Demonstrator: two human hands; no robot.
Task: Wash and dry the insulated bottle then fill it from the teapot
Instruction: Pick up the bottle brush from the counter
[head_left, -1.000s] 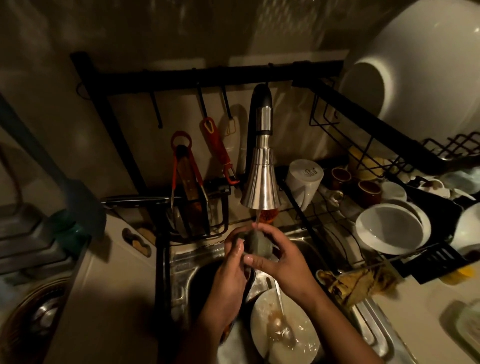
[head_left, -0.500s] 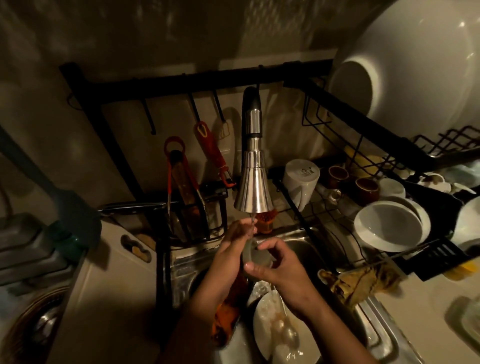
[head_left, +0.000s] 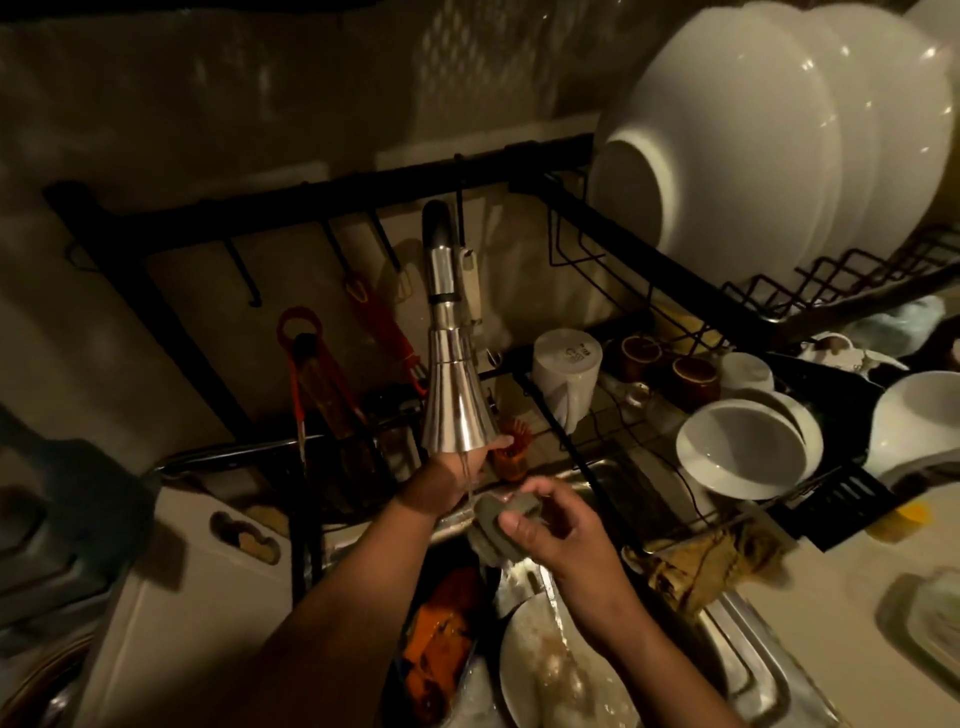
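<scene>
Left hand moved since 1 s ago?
Yes. The left hand left the grey piece, which the right hand holds, and went up and back behind the faucet head.

Our L hand (head_left: 457, 478) stretched fwd w/ fingers mostly hidden, R hand (head_left: 556, 530) lower, fingers curled round grey lid (head_left: 491, 514).

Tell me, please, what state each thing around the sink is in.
Faucet: running, thin stream.
Left hand: reaching behind the faucet, fingers partly hidden.
Right hand: holding the grey lid-like piece at the stream.
White mug: upside down.
Plate: dirty and wet, in the sink.
Large white plates: upright in the top rack.
Cloth: crumpled on the sink's edge.
</scene>
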